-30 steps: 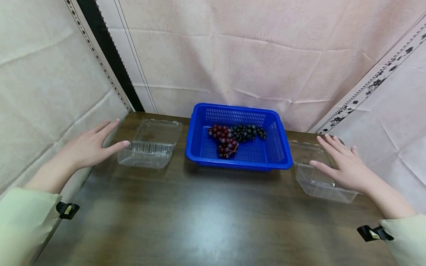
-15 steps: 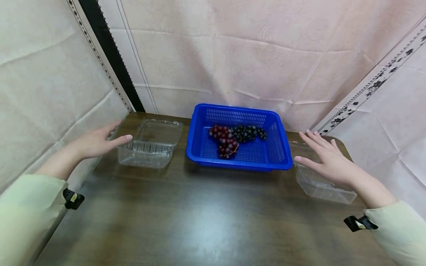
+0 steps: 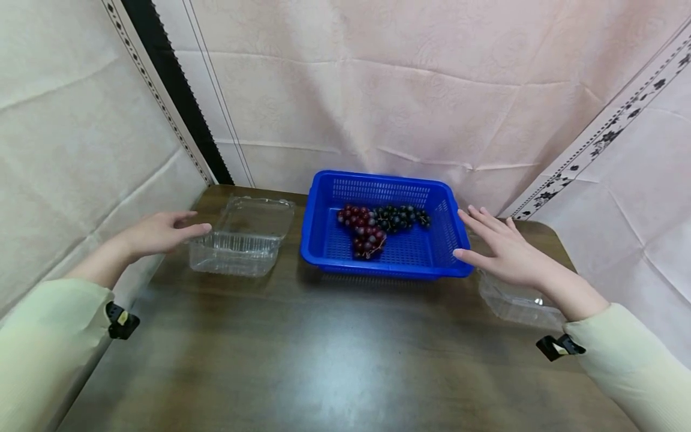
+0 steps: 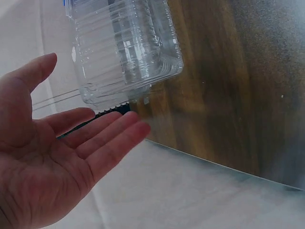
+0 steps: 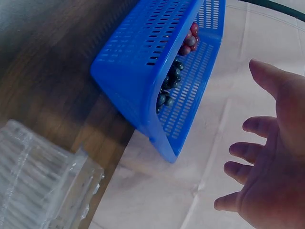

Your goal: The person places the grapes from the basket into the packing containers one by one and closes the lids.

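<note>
A blue plastic basket (image 3: 345, 264) stands at the back middle of the table, holding a bunch of red grapes (image 3: 363, 228) and a bunch of black grapes (image 3: 398, 217). My right hand (image 3: 499, 249) hovers at the basket's right end, fingers spread and nothing in them. Partly behind that hand lies a clear plastic clamshell box (image 3: 518, 306). A second clear clamshell box (image 3: 234, 252) sits at the left with its lid raised back. My left hand (image 3: 156, 235) is held beside it, thumb towards the box; its empty palm shows in the left wrist view (image 4: 62, 157).
The brown wooden table (image 3: 324, 354) has a patch of glare at its front middle. Pale patterned cloth (image 3: 378, 90) hangs close behind the table and along both sides. Each sleeve carries a black clip (image 3: 123, 321).
My right hand has moved left from over the right box to the basket's right end. The left hand has shifted slightly, its fingers drawing a little closer together. Basket and grapes stay put.
</note>
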The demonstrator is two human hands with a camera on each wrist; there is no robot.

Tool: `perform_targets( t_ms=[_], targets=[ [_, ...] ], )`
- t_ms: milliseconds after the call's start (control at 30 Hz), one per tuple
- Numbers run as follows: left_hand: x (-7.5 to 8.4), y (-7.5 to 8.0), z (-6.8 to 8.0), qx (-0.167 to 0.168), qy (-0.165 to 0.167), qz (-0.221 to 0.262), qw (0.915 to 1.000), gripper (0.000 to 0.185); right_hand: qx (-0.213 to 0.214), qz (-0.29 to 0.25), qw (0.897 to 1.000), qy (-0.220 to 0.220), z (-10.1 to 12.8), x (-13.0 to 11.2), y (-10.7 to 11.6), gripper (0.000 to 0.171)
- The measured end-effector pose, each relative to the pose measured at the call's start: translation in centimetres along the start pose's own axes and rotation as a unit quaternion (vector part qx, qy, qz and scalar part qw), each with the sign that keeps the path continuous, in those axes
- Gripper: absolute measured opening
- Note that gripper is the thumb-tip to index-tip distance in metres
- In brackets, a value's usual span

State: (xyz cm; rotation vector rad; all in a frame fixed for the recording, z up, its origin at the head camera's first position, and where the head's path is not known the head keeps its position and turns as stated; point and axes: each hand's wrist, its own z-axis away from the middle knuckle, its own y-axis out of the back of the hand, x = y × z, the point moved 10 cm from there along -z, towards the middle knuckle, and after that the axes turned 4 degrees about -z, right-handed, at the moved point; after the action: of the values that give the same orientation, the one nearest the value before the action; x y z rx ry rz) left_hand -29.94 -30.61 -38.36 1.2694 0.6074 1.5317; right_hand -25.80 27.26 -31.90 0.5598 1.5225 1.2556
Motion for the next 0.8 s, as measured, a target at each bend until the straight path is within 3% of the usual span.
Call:
perform_targets(
  t_ms=[167, 400, 567, 800],
  targets=[
    [-1.0, -0.9, -0.2, -0.030, 0.013, 0.096, 0.9948, 0.095, -0.007, -0.004, 1.000, 0.003, -0.8, -0.7, 0.0, 0.086],
    [-1.8, -2.2, -0.3, -0.062, 0.019, 0.207, 0.9762, 0.084, -0.028, -0.020, 0.999, 0.001, -2.2, -1.3, -0.5, 0.086],
    [-2.0, -2.9, -0.3, -0.066, 0.024, 0.245, 0.9671, 0.079, -0.037, -0.034, 0.999, 0.006, -3.2, -1.9, -0.5, 0.085],
    [-2.3, -3.7, -0.2, -0.070, 0.036, 0.256, 0.9635, 0.076, -0.060, -0.047, 0.997, 0.003, -4.6, -2.2, -1.3, 0.084]
  ],
)
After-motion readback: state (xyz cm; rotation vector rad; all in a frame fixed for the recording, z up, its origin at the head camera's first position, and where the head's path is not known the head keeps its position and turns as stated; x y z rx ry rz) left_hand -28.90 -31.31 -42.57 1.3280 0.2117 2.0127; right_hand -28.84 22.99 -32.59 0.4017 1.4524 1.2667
